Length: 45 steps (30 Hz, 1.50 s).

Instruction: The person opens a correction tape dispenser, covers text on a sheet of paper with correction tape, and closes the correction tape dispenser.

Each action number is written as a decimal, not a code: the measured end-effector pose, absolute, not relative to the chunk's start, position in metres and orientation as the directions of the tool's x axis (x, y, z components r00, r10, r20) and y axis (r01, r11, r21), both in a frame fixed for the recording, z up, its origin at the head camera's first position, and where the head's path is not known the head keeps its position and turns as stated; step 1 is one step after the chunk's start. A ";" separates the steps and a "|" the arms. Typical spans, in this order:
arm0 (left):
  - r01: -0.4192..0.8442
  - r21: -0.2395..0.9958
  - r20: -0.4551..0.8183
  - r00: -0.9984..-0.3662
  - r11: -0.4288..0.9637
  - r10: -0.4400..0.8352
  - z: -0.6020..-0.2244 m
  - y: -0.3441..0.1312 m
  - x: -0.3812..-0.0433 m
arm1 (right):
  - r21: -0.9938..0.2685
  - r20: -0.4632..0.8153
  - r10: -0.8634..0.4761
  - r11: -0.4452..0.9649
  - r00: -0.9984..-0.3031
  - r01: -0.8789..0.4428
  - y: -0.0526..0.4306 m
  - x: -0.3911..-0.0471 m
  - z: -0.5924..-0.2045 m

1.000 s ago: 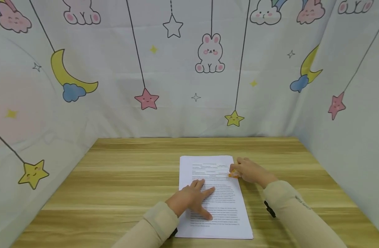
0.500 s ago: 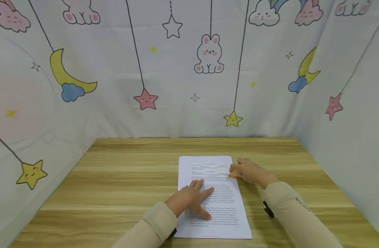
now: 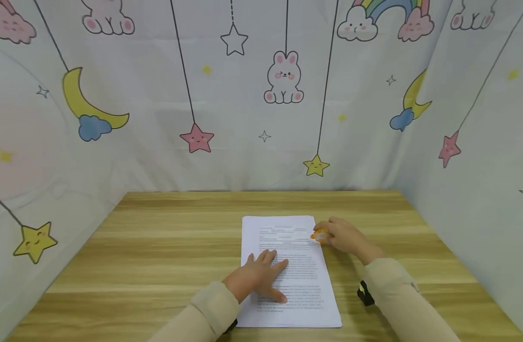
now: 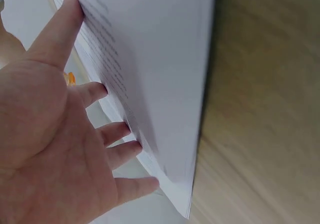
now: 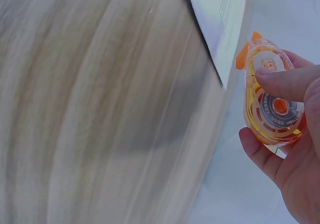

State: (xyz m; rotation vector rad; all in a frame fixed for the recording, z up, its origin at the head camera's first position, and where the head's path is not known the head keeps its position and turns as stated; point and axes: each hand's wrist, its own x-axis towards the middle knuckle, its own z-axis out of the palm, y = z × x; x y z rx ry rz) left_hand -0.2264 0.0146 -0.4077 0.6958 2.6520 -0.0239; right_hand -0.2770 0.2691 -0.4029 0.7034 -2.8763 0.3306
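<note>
A stack of white printed sheets (image 3: pixel 287 316) lies on the wooden table. My left hand (image 3: pixel 258 276) rests on its lower left half, fingers spread and fingertips on the print; the left wrist view shows the palm (image 4: pixel 45 139) arched over the page. My right hand (image 3: pixel 344 236) grips a correction tape dispenser (image 5: pixel 272 97) at the stack's upper right edge. It has a clear orange case and an orange tip (image 5: pixel 242 56). The thumb (image 5: pixel 287 82) lies across the case, with other fingers behind and below it. In the head view the dispenser's tip overlaps the page's right margin.
The wooden table (image 3: pixel 159 247) extends on both sides of the stack. A white curtain (image 3: pixel 244 104) printed with stars, moons and rabbits hangs behind the table and along its sides. Dark wrist devices (image 3: pixel 365 293) show beneath the sleeves.
My right hand has raised the dispenser slightly off its earlier place at the page's right margin, so more of it shows. The left hand stays put. The head view has shifted slightly right.
</note>
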 end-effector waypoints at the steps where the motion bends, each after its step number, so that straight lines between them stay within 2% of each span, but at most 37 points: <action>1: 0.473 0.081 -0.385 -0.797 0.877 0.466 -0.409 0.014 -0.226 | -0.169 0.202 -0.437 0.866 -0.877 -0.471 0.266 -0.276 -0.402; 10: 0.482 0.096 -0.393 -0.786 0.871 0.478 -0.411 0.014 -0.225 | -0.153 0.152 -0.459 0.864 -0.875 -0.480 0.239 -0.283 -0.402; 24: 0.516 0.095 -0.391 -0.767 0.851 0.509 -0.413 0.015 -0.221 | -0.246 0.047 -0.456 0.857 -0.889 -0.453 0.193 -0.283 -0.413; 32: 0.534 0.063 -0.374 -0.770 0.843 0.516 -0.412 0.012 -0.220 | -0.195 0.164 -0.508 0.824 -0.846 -0.532 0.166 -0.289 -0.423; 45: 0.535 0.062 -0.353 -0.778 0.843 0.520 -0.413 0.008 -0.224 | -0.166 0.126 -0.532 0.821 -0.838 -0.546 0.152 -0.298 -0.418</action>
